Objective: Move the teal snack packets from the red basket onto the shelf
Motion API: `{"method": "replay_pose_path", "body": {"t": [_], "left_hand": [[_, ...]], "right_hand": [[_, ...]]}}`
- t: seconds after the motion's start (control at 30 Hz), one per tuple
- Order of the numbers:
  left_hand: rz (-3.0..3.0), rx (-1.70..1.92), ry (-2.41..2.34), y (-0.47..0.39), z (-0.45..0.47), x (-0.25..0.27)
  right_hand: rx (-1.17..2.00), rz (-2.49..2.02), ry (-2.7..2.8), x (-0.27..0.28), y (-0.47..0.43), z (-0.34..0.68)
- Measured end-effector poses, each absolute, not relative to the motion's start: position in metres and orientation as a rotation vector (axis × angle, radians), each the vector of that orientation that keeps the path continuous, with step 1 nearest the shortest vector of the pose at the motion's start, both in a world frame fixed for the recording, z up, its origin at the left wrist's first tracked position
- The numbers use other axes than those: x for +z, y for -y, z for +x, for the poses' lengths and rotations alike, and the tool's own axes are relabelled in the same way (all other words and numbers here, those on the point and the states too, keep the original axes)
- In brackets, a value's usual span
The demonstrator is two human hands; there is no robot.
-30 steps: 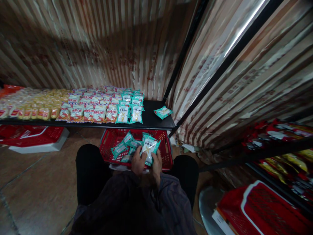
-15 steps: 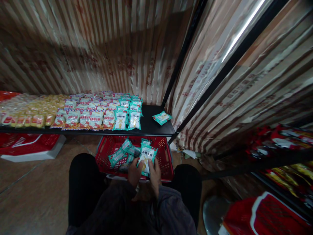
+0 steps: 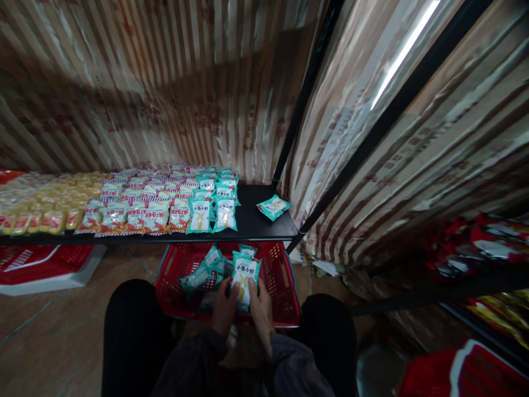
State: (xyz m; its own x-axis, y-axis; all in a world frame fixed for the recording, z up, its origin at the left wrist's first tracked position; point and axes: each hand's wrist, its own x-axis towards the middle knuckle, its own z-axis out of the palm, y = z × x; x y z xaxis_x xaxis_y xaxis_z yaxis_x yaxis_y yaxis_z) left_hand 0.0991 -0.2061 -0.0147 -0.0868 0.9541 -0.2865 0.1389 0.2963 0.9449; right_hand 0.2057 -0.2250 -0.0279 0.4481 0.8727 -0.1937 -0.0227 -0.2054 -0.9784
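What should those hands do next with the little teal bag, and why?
I'd probably lift the teal bag onto the black shelf, beside the matching bags. The left hand and right hand both grip it over the red basket, and bare shelf shows just right of those lined-up bags.

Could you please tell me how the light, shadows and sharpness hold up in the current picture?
Head view: dim overall, with a bright white streak at upper right; head view: a broad shadow crosses the striped sheeting behind the shelf; head view: the large print on the held packet is readable, while the packets at far right look murky and soft.
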Motion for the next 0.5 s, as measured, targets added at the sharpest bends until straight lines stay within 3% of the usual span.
{"method": "replay_pose_path", "body": {"t": [0.5], "left_hand": [[0.986,0.735,-1.538,0.187,0.115,-0.03]], "right_hand": [[0.995,-1.65,0.526,-0.047,0.207,0.225]]}}
